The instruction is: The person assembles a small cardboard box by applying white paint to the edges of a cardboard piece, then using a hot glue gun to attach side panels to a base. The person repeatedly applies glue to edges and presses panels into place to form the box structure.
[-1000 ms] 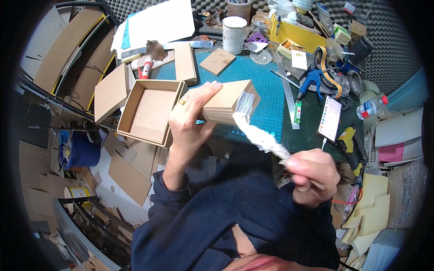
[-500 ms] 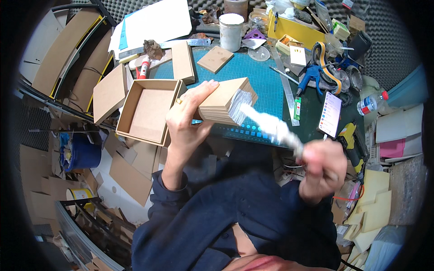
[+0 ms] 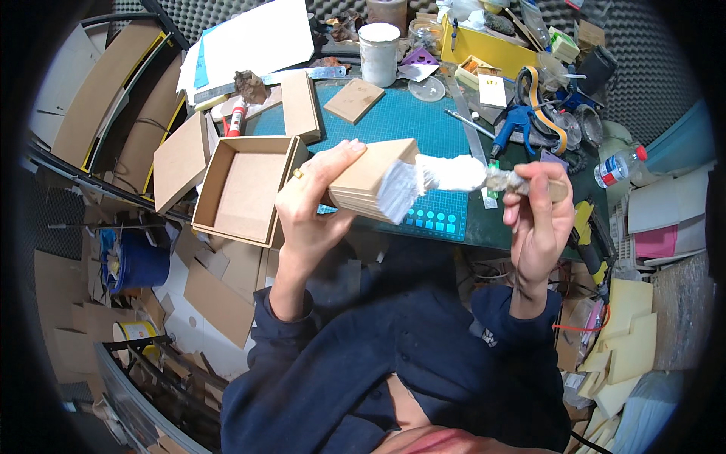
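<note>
My left hand (image 3: 311, 200) grips a stack of thin brown fibreboard pieces (image 3: 376, 168), thumb below and fingers over the top. The stack's right end is coated with a white, wet-looking substance. My right hand (image 3: 543, 216) pinches the handle of a brush (image 3: 499, 179), whose head is thick with the white stuff. Its tip touches the coated end or lies just beside it; I cannot tell which. Close to my left hand, an open fibreboard box (image 3: 246, 181) sits tilted at the table's edge. A tub of white substance (image 3: 379, 64) stands at the back.
On the green cutting mat (image 3: 446, 136) lie a small square board (image 3: 353, 101) and a long board (image 3: 300, 106). Another board (image 3: 181, 163) leans left of the box. A blue clamp (image 3: 518, 125), a steel ruler and a plastic bottle (image 3: 620, 166) are on the right.
The brush has swung from a downward slant to nearly level, as my right hand rose and turned. My left hand and the stack have shifted only slightly.
</note>
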